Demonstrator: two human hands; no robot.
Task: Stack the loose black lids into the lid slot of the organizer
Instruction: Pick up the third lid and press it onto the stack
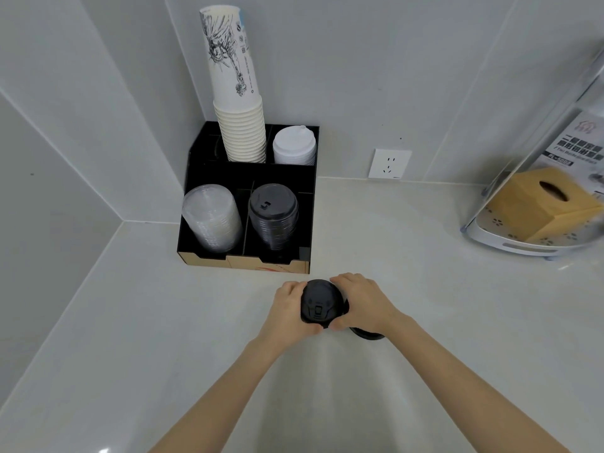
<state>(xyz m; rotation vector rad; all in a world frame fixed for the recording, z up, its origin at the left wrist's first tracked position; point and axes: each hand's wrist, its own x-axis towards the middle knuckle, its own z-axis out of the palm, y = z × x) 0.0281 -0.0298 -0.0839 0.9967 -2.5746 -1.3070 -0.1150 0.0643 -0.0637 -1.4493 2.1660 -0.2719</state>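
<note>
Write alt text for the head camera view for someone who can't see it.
Both hands, left hand and right hand, grip a small stack of black lids above a pale counter. Behind stands a black organizer holding cups and lids.

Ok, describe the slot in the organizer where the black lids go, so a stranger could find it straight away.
Find the black organizer in the counter's wall corner. Its front row has two slots; take the right one, which holds the stack of black lids. The slot to its left holds clear lids, and white lids sit behind.
</note>
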